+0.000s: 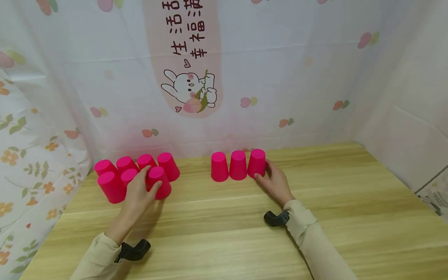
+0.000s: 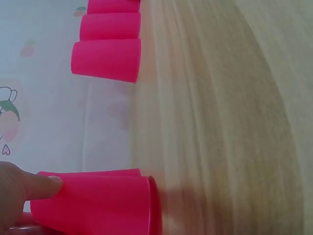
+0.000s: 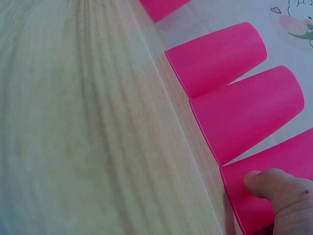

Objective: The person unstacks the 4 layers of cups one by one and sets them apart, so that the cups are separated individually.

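Observation:
My left hand (image 1: 137,195) grips an upside-down pink cup (image 1: 161,186) at the front right of a cluster on the left. In the left wrist view the thumb lies along this cup's side (image 2: 102,203). Other pink cups stand upside down around it, such as one at the front left (image 1: 112,188) and one at the back right (image 1: 168,167); the hand partly hides some. My right hand (image 1: 278,183) holds the rightmost cup (image 1: 257,161) of a row of three, its thumb pressed to the side. Beside that cup stand the middle cup (image 1: 238,166) and the left cup (image 1: 219,168).
The cups stand on a wood-grain table (image 1: 217,229), near its back edge. Behind it hangs a printed white curtain (image 1: 280,77) with a rabbit picture (image 1: 190,89). A floral cloth (image 1: 31,163) borders the left side. Each wrist carries a black camera mount (image 1: 134,251).

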`<state>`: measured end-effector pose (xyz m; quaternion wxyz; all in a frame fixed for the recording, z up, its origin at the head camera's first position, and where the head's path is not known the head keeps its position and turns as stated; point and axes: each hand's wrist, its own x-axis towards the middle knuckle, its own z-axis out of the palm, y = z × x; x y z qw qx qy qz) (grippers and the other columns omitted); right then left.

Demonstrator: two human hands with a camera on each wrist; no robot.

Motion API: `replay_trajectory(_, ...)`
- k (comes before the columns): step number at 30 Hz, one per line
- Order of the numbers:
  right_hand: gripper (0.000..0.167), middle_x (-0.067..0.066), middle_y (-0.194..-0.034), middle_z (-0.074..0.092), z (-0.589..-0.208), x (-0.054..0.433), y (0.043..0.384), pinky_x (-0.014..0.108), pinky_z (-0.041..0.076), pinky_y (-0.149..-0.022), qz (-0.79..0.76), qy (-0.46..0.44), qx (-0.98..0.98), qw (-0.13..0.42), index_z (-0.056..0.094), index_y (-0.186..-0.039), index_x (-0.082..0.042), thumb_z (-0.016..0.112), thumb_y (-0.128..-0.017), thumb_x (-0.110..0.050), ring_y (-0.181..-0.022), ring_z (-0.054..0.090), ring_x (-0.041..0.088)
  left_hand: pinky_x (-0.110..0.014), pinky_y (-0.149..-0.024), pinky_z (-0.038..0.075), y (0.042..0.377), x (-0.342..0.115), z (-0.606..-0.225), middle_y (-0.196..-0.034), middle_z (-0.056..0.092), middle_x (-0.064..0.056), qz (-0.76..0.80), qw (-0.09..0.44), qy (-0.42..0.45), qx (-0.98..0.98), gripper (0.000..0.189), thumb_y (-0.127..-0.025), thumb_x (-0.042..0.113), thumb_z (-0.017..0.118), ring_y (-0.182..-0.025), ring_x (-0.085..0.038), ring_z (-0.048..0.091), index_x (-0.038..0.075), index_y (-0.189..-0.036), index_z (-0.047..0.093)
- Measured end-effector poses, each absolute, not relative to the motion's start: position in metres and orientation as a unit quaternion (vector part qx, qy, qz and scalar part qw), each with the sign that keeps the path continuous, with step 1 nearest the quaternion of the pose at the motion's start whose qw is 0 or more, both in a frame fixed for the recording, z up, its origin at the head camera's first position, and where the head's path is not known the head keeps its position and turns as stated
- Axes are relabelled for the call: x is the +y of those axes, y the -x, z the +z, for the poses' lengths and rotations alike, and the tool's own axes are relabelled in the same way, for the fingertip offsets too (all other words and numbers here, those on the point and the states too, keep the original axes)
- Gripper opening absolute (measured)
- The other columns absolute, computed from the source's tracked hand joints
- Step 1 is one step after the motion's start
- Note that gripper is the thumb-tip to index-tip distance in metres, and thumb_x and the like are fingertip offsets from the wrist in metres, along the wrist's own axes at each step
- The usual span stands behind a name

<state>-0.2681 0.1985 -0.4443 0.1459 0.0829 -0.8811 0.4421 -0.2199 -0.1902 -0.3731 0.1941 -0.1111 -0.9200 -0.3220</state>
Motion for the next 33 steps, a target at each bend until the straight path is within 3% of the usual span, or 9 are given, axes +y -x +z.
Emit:
replay_trajectory(21,0.062,0.024,-0.131,0.049,-0.4422,0.1984,0.2678,0.047,0.037,-0.099,0.438,-0.082,-0.884,0.141,0.04,-0.134,0.006,0.067,-0.084,-0.019,-0.12,0.047,0.037,-0.055,-0.083,0.046,0.2236,-0.1907,-0.3765,-0.113,0.052,-0.033,-0.311,0.203,0.099,-0.923,0.055,-0.08,0.0,0.068,-0.1,-0.045,0.052,-0.017,-0.125,0.042)
replay_trajectory(33,0.062,0.024,-0.131,0.049,-0.4437,0.1987,0.2678,0.047,0.037,-0.099,0.433,-0.083,-0.887,0.139,0.04,-0.134,0.006,0.067,-0.084,-0.018,-0.12,0.047,0.036,-0.055,-0.087,0.043,0.224,-0.1933,-0.3787,-0.116,0.05,-0.036,-0.306,0.201,0.096,-0.925,0.056,-0.081,-0.001,0.067,-0.105,-0.047,0.049,-0.019,-0.126,0.04)
